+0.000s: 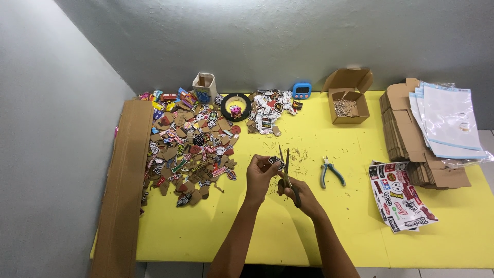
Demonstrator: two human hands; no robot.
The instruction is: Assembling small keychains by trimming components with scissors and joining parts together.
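Observation:
My left hand (259, 174) pinches a small printed sticker piece (274, 161) above the middle of the yellow table (216, 226). Just to its right, my right hand (301, 194) grips a pair of scissors (286, 174), whose blades point up at the sticker's edge. Tiny paper trimmings (298, 156) lie scattered on the table around both hands. A big heap of cut-out stickers backed with brown card (190, 146) spreads over the table to the left of my left hand.
Blue-handled pliers (331, 170) lie right of the scissors. Printed sticker sheets (400, 202), a cardboard stack with plastic bags (437, 128), an open box of metal rings (350, 105), a blue timer (302, 90), a tape roll (235, 106), a cup (204, 86) and cardboard strips (123, 185) surround them.

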